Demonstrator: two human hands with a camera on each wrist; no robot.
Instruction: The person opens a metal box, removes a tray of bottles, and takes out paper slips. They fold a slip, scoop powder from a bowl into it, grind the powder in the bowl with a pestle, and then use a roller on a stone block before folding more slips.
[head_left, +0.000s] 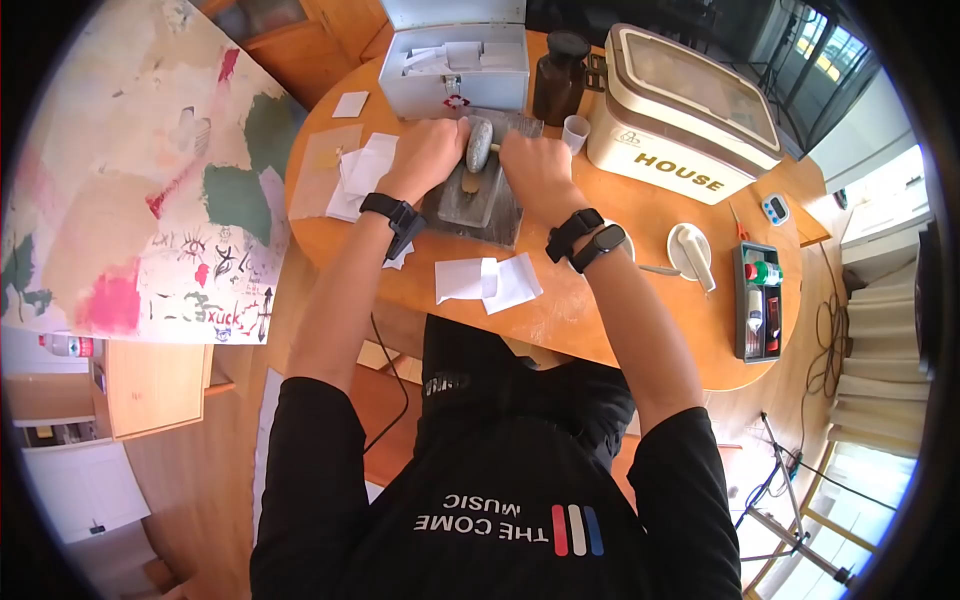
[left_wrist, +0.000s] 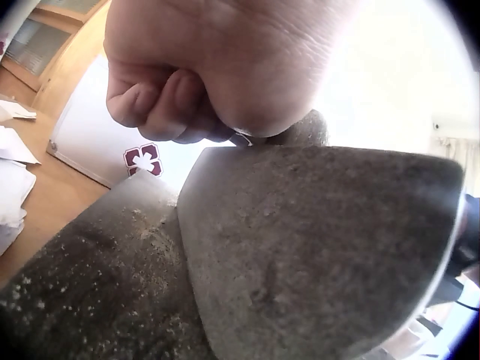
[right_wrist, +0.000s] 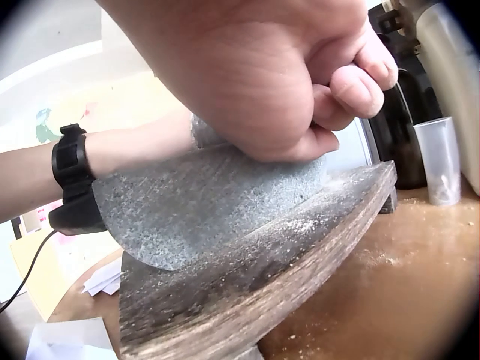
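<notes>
Both fists flank a grey stone grinding wheel [head_left: 480, 145], seen edge-on in the head view. My right hand [head_left: 540, 165] grips the handle [head_left: 495, 148] at its right side; my left hand [head_left: 425, 155] is curled at its left side, its grip on the handle hidden. The wheel stands in a grey stone grinding trough [head_left: 465, 215], with some brown matter [head_left: 470, 185] in front of it. In the right wrist view the trough's wall [right_wrist: 225, 195] rests on a dark, dusty base [right_wrist: 225, 315]. Pale crumbs lie on the base.
Behind stand a white box [head_left: 455, 90] with papers inside, a dark bottle [head_left: 560, 80], a small plastic cup [head_left: 575, 133] and a cream container [head_left: 660, 165]. Paper sheets [head_left: 490, 282] lie in front. To the right are a white bowl [head_left: 688, 270], timer [head_left: 775, 208] and grey tray [head_left: 742, 335].
</notes>
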